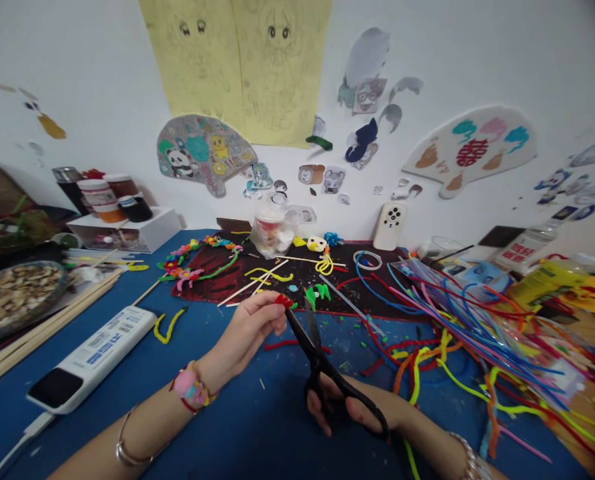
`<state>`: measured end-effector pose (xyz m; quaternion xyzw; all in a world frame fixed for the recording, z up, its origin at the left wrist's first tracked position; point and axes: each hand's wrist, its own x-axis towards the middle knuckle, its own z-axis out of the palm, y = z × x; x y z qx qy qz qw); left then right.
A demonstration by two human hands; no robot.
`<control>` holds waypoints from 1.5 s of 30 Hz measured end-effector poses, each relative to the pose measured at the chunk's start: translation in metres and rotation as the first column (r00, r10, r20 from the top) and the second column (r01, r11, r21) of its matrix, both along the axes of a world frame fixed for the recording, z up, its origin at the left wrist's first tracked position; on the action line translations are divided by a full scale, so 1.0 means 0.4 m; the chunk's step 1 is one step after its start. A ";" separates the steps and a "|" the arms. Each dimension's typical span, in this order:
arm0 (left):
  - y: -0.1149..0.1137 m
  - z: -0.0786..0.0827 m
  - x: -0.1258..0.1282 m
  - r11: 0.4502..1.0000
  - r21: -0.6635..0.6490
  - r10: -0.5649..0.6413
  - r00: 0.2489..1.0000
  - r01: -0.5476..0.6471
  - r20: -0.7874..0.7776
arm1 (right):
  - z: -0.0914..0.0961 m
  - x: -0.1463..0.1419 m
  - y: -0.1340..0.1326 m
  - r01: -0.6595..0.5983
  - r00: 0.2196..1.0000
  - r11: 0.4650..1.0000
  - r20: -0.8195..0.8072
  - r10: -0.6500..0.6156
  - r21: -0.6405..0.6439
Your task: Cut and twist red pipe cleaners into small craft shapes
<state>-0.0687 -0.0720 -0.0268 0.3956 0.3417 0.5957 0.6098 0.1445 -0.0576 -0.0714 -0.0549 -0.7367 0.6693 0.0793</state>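
My left hand (260,320) pinches a small red pipe-cleaner piece (284,301) between thumb and fingertips, near the middle of the table. In my right hand (330,403) are black-handled scissors (319,360), my fingers through the handle loops. Their blades are spread apart and point up toward the red piece, one blade tip close to it. Just beyond the blades lies a green fuzzy piece (318,295). Whether the blades touch the red piece I cannot tell. A red pipe cleaner (297,345) lies behind the scissors, partly covered by them.
Many coloured pipe cleaners (457,333) spread across the right side. A white power bank (95,357) with a cable lies at left, near wooden sticks (52,320) and a bowl (22,297). A colourful wreath (197,260) rests at the back, left of a plastic-wrapped cup (272,233).
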 end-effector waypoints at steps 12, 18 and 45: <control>-0.009 0.030 0.000 0.999 0.019 0.046 0.998 -0.046 -0.039 | 0.017 -0.007 -0.005 0.020 1.000 1.000 -0.004 -0.020 0.005; -0.008 0.034 0.003 0.991 0.062 0.123 0.984 -0.116 -0.133 | 0.018 -0.008 -0.005 0.002 1.000 0.999 0.000 -0.002 -0.049; -0.008 0.010 0.016 0.980 0.117 0.183 0.959 -0.160 -0.216 | -0.011 -0.020 -0.011 -0.010 0.999 0.999 -0.042 0.008 -0.051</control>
